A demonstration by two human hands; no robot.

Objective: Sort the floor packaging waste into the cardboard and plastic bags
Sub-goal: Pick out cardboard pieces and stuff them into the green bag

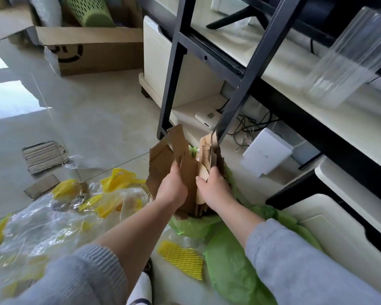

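Far left, a corrugated cardboard scrap (45,156) lies on the floor (101,111) beside clear plastic film (42,225) and yellow foam netting (121,180). Centre, the left hand (172,186) grips torn cardboard pieces (180,150) (held upright); the right hand (216,188) clasps a second bundle, both above the green bag (229,267).

The bundle of cardboard pieces (183,164) stands upright at centre over the mouth of the plastic bag (227,267), which spreads toward 5 o'clock. Plastic film (37,225) lies at 8 o'clock, corrugated scraps (44,156) at 9, an open carton (97,51) at 11, and a desk frame (246,69) at 1.
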